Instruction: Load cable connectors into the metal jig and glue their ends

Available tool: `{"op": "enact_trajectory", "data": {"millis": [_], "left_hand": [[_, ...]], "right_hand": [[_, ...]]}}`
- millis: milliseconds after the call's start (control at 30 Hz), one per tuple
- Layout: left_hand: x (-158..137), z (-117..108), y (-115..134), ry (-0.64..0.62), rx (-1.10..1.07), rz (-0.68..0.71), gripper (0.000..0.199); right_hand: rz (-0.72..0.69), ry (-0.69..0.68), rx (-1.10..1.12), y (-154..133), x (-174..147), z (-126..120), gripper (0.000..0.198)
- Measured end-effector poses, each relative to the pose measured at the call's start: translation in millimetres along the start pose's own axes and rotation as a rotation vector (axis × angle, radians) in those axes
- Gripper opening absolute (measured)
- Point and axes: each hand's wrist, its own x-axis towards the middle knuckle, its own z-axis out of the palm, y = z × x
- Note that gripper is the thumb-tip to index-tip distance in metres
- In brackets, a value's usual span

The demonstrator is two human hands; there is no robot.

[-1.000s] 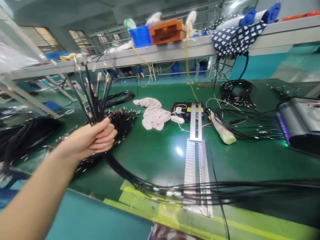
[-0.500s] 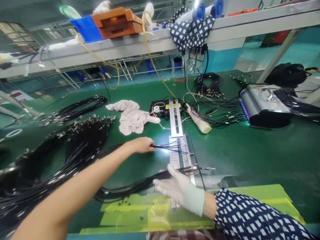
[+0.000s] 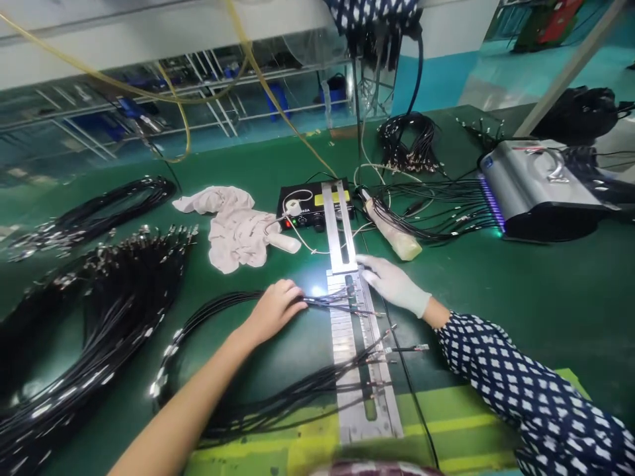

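My bare left hand (image 3: 278,309) is closed around a thin bundle of black cables (image 3: 213,305), whose stripped ends (image 3: 347,297) lie over a slotted metal fixture (image 3: 343,350). My right hand (image 3: 397,284), in a white glove, has its fingers stretched out at the fixture's right side. The fingertips reach the lower end of an upper slotted metal bar (image 3: 333,228); whether they press on it I cannot tell. Nearer to me, a second bundle of black cables (image 3: 297,390) lies across the fixture, its ends past the right edge.
Large coils of black cable (image 3: 143,284) lie at left. A crumpled white cloth (image 3: 231,228) lies beside a black control box (image 3: 302,205). A wrapped handle-like thing (image 3: 397,235) and a silver machine (image 3: 540,188) with cables are at right. Yellow tape (image 3: 278,449) covers the front edge.
My right hand has moved from the near cable bundle up to the upper metal bar's end. My left hand still grips its cables. The camera view has tilted downward.
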Motion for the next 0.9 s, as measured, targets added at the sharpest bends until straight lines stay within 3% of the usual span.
{"op": "enact_trajectory", "data": {"millis": [100, 233, 300, 433, 533, 733, 900], "left_hand": [[-15.0, -11.2, 5.1, -0.146, -0.170, 0.013, 0.028], [-21.3, -16.8, 12.1, -0.296, -0.337, 0.002, 0.030], [-18.2, -15.8, 9.7, -0.247, -0.335, -0.001, 0.032], [-6.1, -12.2, 3.6, -0.083, -0.062, 0.030, 0.028], [5.7, -3.1, 12.0, -0.035, 0.034, 0.102, 0.025], [24.8, 28.4, 35.5, -0.029, -0.186, 0.229, 0.017], [31.8, 25.6, 23.8, 0.008, -0.312, 0.247, 0.013]], "right_hand": [[-0.048, -0.027, -0.074, 15.9, 2.1, 13.8, 0.034], [-0.055, -0.010, -0.111, 15.8, -2.7, 19.3, 0.034], [-0.052, -0.005, -0.092, 14.0, -3.2, 17.8, 0.034], [-0.060, -0.012, -0.030, 13.2, -7.8, 14.2, 0.035], [-0.027, 0.010, 0.019, 17.9, -13.6, 14.1, 0.038], [0.046, 0.250, 0.118, 29.0, -11.8, 15.0, 0.029], [0.061, 0.204, 0.156, 25.7, -8.8, 13.4, 0.029]]}}
